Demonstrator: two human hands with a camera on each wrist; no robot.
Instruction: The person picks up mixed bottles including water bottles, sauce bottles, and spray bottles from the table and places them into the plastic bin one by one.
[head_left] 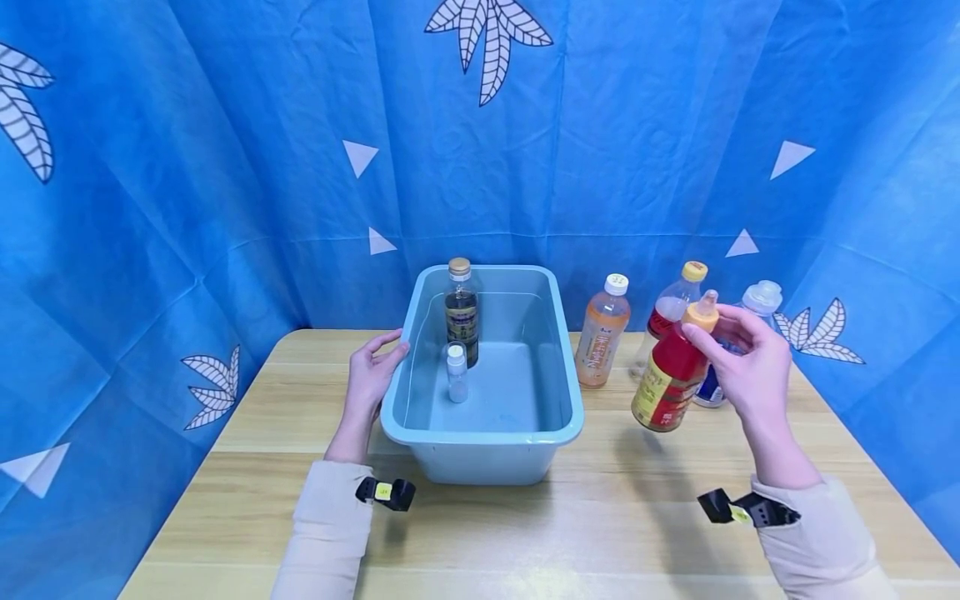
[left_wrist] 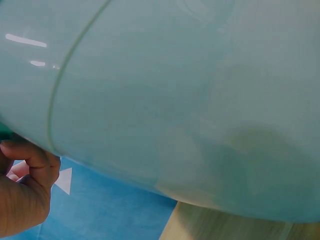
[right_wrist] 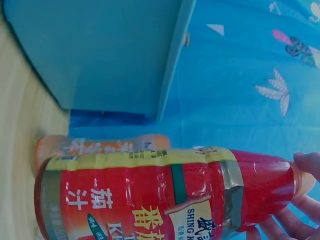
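My right hand grips a red ketchup bottle near its orange cap; the bottle is tilted and lifted off the table, with its shadow below. The right wrist view shows the ketchup bottle's label up close, the fingers around its neck end. My left hand holds the left rim of a light blue plastic basin, thumb at the rim. Inside the basin stand a dark bottle with a tan cap and a small clear bottle with a white cap.
Right of the basin stands an orange drink bottle with a white cap. Behind the ketchup are a yellow-capped bottle and a clear-capped bottle, partly hidden. A blue curtain hangs behind the wooden table.
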